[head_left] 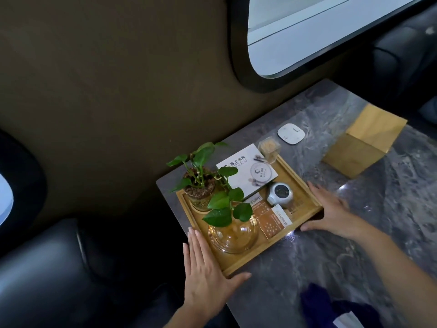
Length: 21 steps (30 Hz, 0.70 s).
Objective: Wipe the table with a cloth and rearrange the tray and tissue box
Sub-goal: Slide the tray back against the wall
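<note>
While your left hand (205,278) lies flat along the near-left edge of the tray (305,210) and your right hand (335,213) presses its right corner, neither grip encloses anything; both are spread wide, fingers straight. The tray sits at the surface's (331,256) left end by the wall, close to that edge, so a crooked push could likely send a corner overhanging. A jolt might tip the glass bowl (233,235) or the potted plant (201,185), both top-heavy in my judgement. The tissue box (364,147) stands well apart to the right, the cloth (324,306) near you. The surface is glossy grey marble; dark seats and rounded windows surround it.
</note>
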Each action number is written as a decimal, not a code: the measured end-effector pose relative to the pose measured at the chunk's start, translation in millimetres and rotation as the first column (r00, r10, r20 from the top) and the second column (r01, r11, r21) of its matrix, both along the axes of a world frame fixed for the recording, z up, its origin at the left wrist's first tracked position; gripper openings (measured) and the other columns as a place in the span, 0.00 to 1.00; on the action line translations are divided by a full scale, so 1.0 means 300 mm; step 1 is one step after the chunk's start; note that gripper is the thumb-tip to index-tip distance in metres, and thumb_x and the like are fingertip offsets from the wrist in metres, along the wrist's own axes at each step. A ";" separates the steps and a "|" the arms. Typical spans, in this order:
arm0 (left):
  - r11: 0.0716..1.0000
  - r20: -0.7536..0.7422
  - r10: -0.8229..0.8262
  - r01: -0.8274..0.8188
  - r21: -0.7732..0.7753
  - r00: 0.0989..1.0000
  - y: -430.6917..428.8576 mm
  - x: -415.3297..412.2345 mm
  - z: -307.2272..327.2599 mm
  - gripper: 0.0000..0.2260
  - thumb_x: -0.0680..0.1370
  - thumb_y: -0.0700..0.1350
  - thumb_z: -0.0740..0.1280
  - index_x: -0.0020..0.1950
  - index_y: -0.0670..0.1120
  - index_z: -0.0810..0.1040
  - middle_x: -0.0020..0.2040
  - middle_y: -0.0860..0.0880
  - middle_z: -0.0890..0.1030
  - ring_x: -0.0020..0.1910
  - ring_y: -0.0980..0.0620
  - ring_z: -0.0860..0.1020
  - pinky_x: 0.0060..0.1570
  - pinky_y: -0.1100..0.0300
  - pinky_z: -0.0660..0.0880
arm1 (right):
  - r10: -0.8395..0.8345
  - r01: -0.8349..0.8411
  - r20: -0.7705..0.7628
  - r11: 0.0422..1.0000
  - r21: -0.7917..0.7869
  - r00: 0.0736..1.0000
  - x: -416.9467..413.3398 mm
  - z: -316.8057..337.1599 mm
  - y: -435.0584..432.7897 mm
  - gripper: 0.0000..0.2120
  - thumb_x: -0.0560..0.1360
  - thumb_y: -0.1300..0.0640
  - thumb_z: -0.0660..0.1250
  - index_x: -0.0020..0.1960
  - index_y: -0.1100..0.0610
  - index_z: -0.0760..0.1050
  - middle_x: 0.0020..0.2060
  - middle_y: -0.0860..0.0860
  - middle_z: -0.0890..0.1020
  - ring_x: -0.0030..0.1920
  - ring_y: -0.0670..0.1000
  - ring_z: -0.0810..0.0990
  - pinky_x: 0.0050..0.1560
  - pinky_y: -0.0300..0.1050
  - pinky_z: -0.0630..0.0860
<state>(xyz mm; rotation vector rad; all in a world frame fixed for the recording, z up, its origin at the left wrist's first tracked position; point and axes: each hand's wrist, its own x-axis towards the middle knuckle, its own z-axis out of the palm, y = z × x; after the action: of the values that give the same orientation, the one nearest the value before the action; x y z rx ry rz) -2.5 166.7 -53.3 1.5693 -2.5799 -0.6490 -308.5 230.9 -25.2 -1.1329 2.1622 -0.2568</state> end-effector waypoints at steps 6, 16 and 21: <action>1.000 -0.013 0.013 -0.013 0.022 1.000 -0.019 -0.003 -0.024 0.59 0.61 0.76 0.58 0.73 0.35 0.39 0.73 0.32 0.58 0.75 0.46 0.42 0.73 0.59 0.32 | 0.002 -0.011 -0.102 0.996 -0.086 0.995 0.008 0.027 -0.036 0.59 0.53 0.43 0.79 0.74 0.50 0.49 0.76 0.52 0.53 0.74 0.45 0.47 0.70 0.47 0.46; 0.994 -0.157 0.104 -0.101 0.028 0.982 -0.174 0.005 -0.005 0.60 0.60 0.74 0.59 0.71 0.42 0.27 0.77 0.40 0.42 0.73 0.55 0.34 0.65 0.67 0.21 | 0.080 -0.086 -0.123 0.995 -0.043 0.989 0.013 0.022 -0.226 0.58 0.56 0.40 0.77 0.75 0.50 0.45 0.76 0.52 0.51 0.75 0.46 0.47 0.72 0.54 0.44; 0.993 -0.162 0.114 -0.110 0.035 0.980 -0.267 0.015 -0.008 0.61 0.58 0.74 0.61 0.74 0.40 0.35 0.78 0.41 0.43 0.73 0.56 0.36 0.65 0.68 0.22 | 0.068 -0.078 -0.145 0.995 -0.061 0.987 0.030 0.009 -0.311 0.58 0.55 0.39 0.77 0.75 0.49 0.47 0.76 0.51 0.54 0.75 0.46 0.49 0.71 0.55 0.48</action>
<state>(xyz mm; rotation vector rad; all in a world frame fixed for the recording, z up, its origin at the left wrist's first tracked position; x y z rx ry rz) 2.1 86.7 -55.6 1.5829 -2.3564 -0.7687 -299.6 137.5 -22.6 -1.3010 2.2456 -0.2226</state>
